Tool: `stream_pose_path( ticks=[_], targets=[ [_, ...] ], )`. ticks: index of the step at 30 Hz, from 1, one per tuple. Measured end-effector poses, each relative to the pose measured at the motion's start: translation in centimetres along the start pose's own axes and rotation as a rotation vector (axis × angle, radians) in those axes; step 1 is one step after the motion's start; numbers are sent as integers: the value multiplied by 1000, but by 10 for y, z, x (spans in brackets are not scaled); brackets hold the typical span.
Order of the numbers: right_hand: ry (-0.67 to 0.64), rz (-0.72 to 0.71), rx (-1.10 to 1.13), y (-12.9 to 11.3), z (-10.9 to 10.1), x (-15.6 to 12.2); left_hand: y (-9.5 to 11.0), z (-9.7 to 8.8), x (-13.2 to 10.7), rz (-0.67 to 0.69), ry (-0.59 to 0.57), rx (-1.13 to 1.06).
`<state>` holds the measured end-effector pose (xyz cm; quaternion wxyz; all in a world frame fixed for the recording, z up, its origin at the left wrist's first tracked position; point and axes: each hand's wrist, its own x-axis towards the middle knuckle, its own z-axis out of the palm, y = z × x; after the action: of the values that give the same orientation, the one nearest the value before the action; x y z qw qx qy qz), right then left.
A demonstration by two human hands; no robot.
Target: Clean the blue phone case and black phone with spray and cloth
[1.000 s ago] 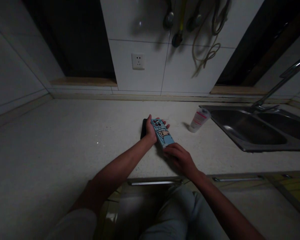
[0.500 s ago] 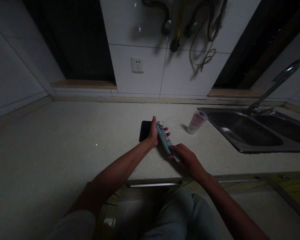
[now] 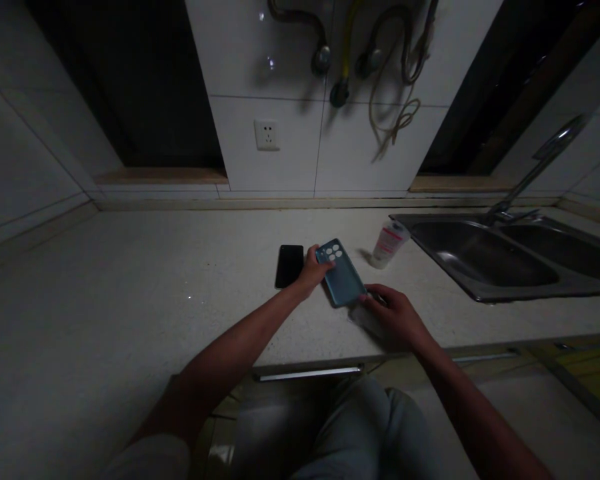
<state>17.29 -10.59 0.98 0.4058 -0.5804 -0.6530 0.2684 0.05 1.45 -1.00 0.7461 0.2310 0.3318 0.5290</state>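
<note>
A blue phone case (image 3: 347, 283) is held above the counter, its hollow inner side turned up and its round camera holes at the far end. My left hand (image 3: 313, 270) grips it by the left side, the thumb lying across the inside. At its near right corner, my right hand (image 3: 387, 307) pinches the edge between thumb and fingers. A pale, see-through item (image 3: 363, 319) shows below the right hand, too dim to name. Just left of my left hand, a black phone (image 3: 289, 265) lies flat, dark screen up.
A plastic cup (image 3: 389, 244) with pink print stands right of the case. Beyond it is a steel double sink (image 3: 480, 297) with a tall faucet (image 3: 540, 167). A wall socket (image 3: 267, 135), hoses and valves are on the tiled wall behind the counter (image 3: 145, 280).
The phone case has turned over: its printed back faced up before, and now its hollow inside does. The left thumb has moved onto the inside, and more of the black phone shows.
</note>
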Motion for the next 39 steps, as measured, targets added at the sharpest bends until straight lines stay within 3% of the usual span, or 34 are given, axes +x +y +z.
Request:
stream_pose_path(
  ticks=[2, 4, 8, 11, 16, 19, 23, 29, 33, 36, 39],
  targets=[
    [-109, 25, -17, 2, -9, 2, -3, -4, 3, 77, 0, 91],
    [-127, 59, -16, 4, -18, 3, -5, -7, 5, 122, -6, 152],
    [30, 119, 60, 5, -33, 9, -7, -11, 8, 159, -22, 231],
    [67, 152, 182, 5, -34, 20, -6, -13, 6, 171, -68, 457],
    [-32, 221, 414, 13, -16, 57, 2, -9, -7, 321, -78, 1128],
    [-81, 210, 469, 25, 0, 84, 4, -5, -14, 452, -40, 1413],
    [-98, 274, 552, 36, 18, 107, 5, -4, -16, 544, -40, 1582],
    [-60, 235, 624, 42, 23, 108, 20, -6, -19, 706, 64, 1774],
    [-50, 256, 676, 42, 22, 106, 39, -13, -22, 655, 289, 2016],
    [-35, 274, 719, 41, 21, 107, 50, -22, -19, 525, 427, 2074],
    [-34, 272, 739, 41, 20, 109, 59, -30, -14, 416, 465, 2051]
  ],
)
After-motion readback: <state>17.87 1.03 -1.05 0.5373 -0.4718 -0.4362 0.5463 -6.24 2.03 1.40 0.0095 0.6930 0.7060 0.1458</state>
